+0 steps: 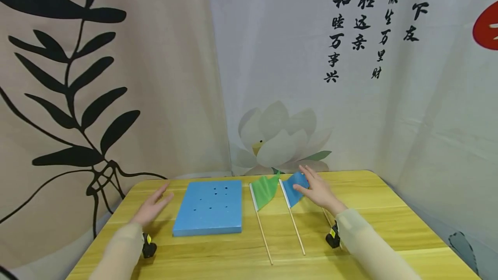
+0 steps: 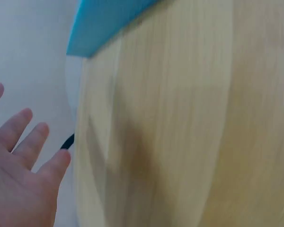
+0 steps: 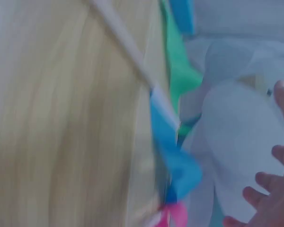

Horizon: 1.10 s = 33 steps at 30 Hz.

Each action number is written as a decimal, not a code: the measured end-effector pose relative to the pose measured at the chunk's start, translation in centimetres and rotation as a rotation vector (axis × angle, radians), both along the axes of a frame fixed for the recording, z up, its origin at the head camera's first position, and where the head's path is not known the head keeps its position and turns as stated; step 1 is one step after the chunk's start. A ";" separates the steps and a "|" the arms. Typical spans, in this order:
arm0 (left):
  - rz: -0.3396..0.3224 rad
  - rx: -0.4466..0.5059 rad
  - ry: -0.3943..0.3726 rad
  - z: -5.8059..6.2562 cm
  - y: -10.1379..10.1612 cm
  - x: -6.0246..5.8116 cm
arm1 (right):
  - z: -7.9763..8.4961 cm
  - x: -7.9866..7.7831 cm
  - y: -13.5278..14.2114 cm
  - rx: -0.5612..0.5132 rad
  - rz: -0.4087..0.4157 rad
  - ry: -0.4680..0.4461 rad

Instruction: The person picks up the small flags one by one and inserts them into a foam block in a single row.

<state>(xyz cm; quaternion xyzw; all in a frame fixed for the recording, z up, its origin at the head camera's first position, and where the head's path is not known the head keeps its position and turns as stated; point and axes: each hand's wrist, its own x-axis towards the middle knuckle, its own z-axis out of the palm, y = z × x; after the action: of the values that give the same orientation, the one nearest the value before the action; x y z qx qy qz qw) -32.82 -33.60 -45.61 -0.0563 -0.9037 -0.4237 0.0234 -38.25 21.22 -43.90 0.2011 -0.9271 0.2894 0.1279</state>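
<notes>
My left hand [image 1: 151,207] is held over the table's left side, fingers spread and holding nothing. Just right of it lies a blue board [image 1: 208,219] with several small holes in its top. My right hand [image 1: 320,190] hovers with spread fingers, overlapping part of a small blue flag [image 1: 294,188] in the head view. Left of that flag is a green flag [image 1: 264,193] on a thin wooden stick. In the right wrist view, a bit of pink cloth [image 3: 176,214] shows beyond the blue flag. Another stick [image 1: 327,216] is partly hidden under my right wrist.
The yellow wood-grain table [image 1: 218,258] has rounded far corners. Close behind it hangs a pale curtain [image 1: 175,98] printed with a dark plant, a lotus and black writing. A black wrist camera [image 1: 149,246] sits at each sleeve end.
</notes>
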 end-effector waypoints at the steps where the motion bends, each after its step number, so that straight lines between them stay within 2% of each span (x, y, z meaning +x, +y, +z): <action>1: -0.002 0.022 -0.009 -0.1 0.3 0.1 | 0.0 0.1 -0.6 -0.032 0.018 -0.017; 4: -0.004 0.108 -0.040 -0.6 0.9 0.2 | -0.1 0.7 -2.6 -0.156 0.056 -0.105; 8: -0.014 0.274 -0.076 -1.8 1.4 -0.1 | -0.3 1.6 -5.0 -0.313 0.077 -0.217; 11: -0.023 0.381 -0.088 -2.6 1.8 -0.2 | -0.6 2.2 -6.6 -0.386 0.097 -0.299; 13: -0.019 0.414 -0.086 -2.9 2.0 -0.1 | -0.9 2.5 -7.5 -0.423 0.116 -0.355; 17: -0.004 0.447 -0.075 -3.3 2.5 0.1 | -1.8 3.0 -8.9 -0.473 0.131 -0.489; 21: 0.012 0.462 -0.069 -3.7 2.6 0.2 | -2.9 3.4 -9.8 -0.477 0.158 -0.579; 26: 0.020 0.454 -0.079 -4.0 2.8 -0.2 | -3.8 3.8 -10.3 -0.476 0.167 -0.641; 33: 0.035 0.388 -0.091 -4.6 2.7 -0.3 | -4.5 4.2 -10.8 -0.545 0.142 -0.688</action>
<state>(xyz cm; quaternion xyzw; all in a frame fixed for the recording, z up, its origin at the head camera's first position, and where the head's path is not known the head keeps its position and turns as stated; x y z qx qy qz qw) -33.08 -30.90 -50.18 -0.0158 -0.8062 -0.5915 0.0004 -34.02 10.45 -48.43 0.1152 -0.7896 0.5812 -0.1598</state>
